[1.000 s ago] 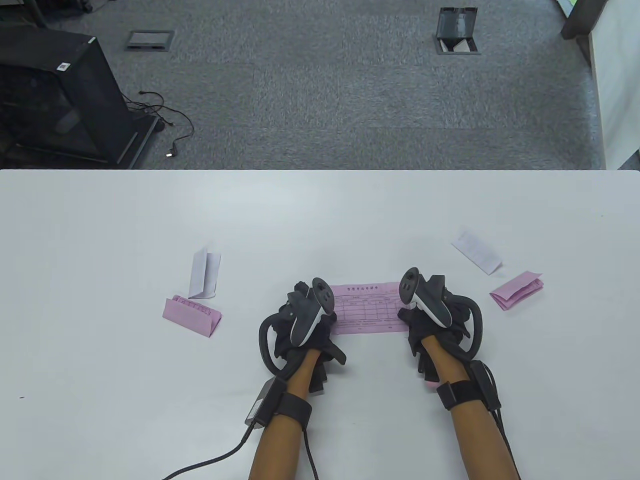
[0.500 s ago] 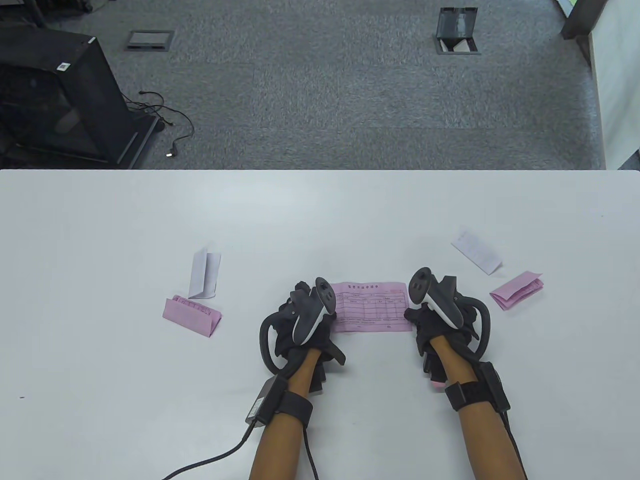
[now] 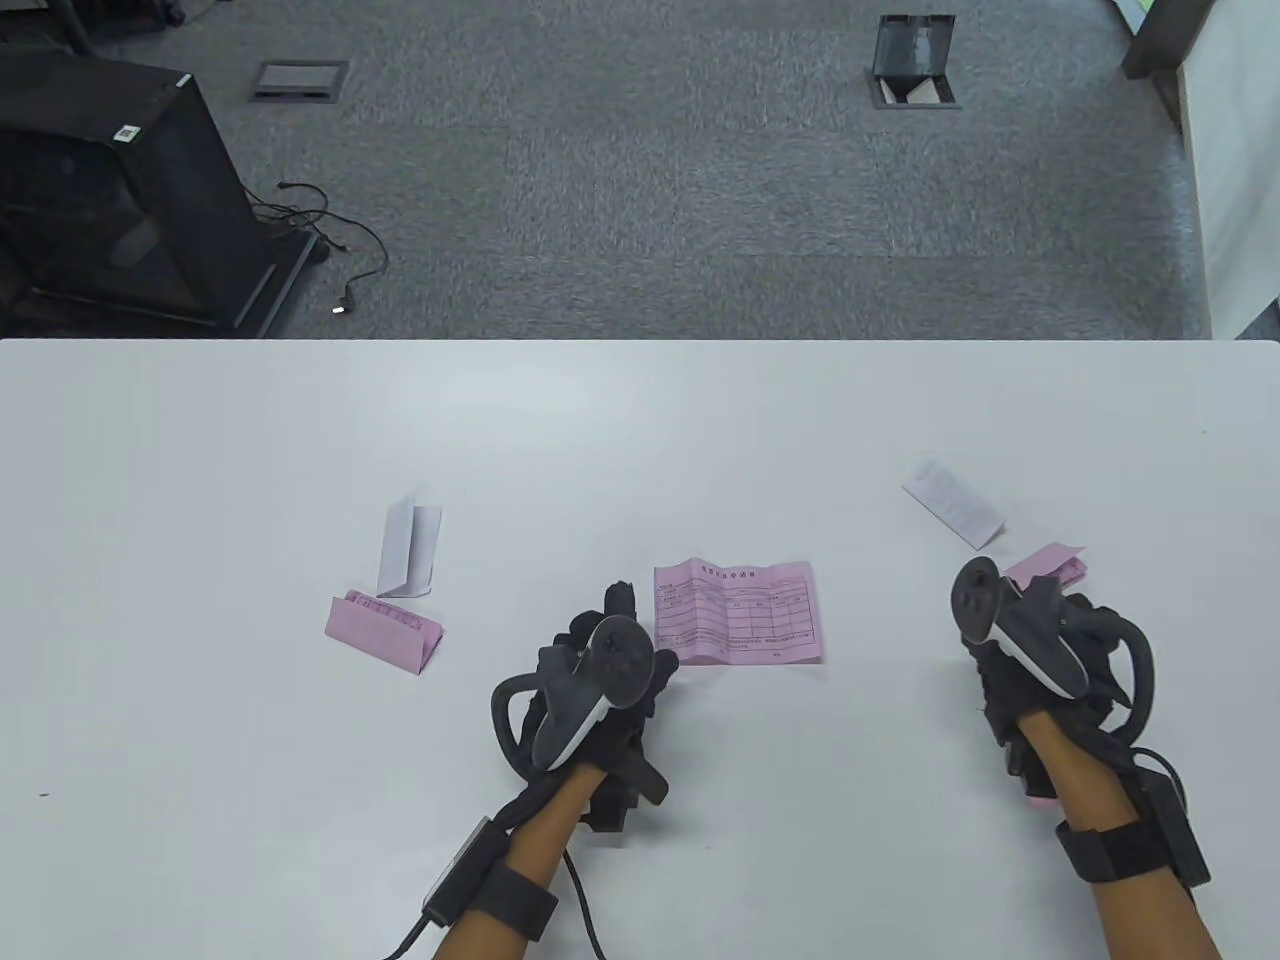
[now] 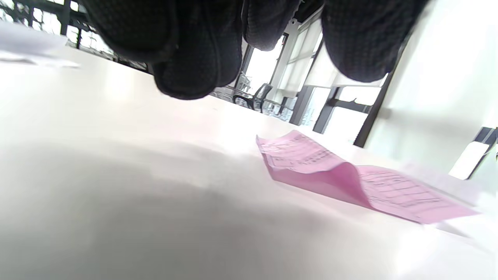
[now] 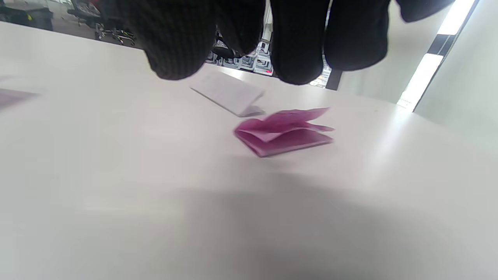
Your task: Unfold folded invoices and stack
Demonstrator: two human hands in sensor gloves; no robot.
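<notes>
office | grey carpet tiles (image 3: 650, 180) w/ floor outlet boxes (image 3: 915, 75) | white desk (image 3: 200, 720) | office chairs (image 4: 255, 97)

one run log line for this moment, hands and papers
left hand: free, beside unfolded pink invoice | right hand: free, near folded pink invoice | unfolded invoice: on table, creased

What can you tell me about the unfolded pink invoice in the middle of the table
The unfolded pink invoice is a thin pink paper sheet printed with a dark table grid and lines of text too small to read. It lies face up near the middle of the white table, opened out but not fully flat: the left wrist view shows a raised crease across it. Neither hand touches it; the left hand is just beside its left edge.
</notes>
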